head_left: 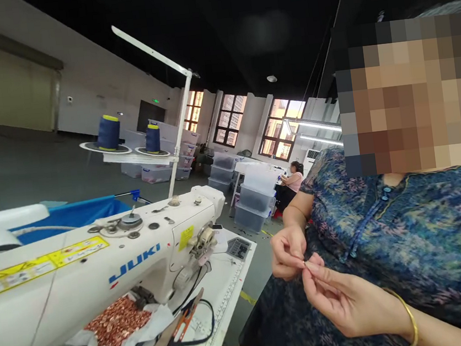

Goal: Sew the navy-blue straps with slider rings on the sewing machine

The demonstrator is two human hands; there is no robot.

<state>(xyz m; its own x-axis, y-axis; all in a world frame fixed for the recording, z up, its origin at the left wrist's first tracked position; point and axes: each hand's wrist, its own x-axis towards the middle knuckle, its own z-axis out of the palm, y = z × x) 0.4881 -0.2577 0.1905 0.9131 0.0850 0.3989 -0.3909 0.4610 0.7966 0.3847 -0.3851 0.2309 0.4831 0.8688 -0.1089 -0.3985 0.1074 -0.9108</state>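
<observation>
Neither my left hand nor my right hand can be seen. Bare skin, an arm or a leg, crosses the bottom edge. On the right, a person in a blue patterned top sits close, facing me. Both visible hands appear to be that person's: one hand meets the other hand, which has a gold bangle on its wrist. Their fingertips pinch something too tiny to make out. To the left stands a white JUKI sewing machine, with copper sequined fabric under its arm. Orange-handled thread snips lie on the table.
Two dark blue thread cones stand on the machine's thread stand. A phone-like dark tray is on the table's far corner. Clear plastic bins are stacked behind, near another seated person.
</observation>
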